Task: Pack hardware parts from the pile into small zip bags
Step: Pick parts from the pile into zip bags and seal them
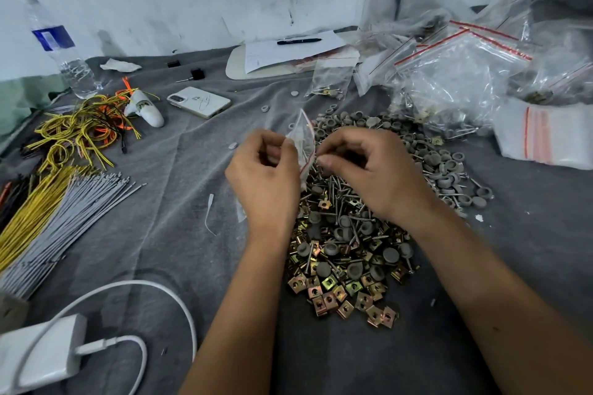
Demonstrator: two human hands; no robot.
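Grey cloth covering the work surface. Small clear plastic zip bag with a red seal stripe held upright above the far part of the pile, between both hands. Left hand curled, thumb and fingertips pinching the bag's left edge. Right hand curled, fingertips pinching the bag's right edge at the red stripe. Contents of the bag too blurred to tell.

Mixed pile of hardware parts directly beneath the hands, centre right: brass-coloured square clip nuts at the near end, silver screws in the middle, round grey plastic caps spreading far and right.

Stack of flat unused zip bags with red stripes at right, well apart from the hands. Heap of larger clear bags holding parts far right. White smartphone face down at far centre left. Clear plastic water bottle with a blue label far left. Bundles of yellow and grey cable ties at left. White charger block with cable near left. Black pen lying on a white sheet of paper at the far edge.
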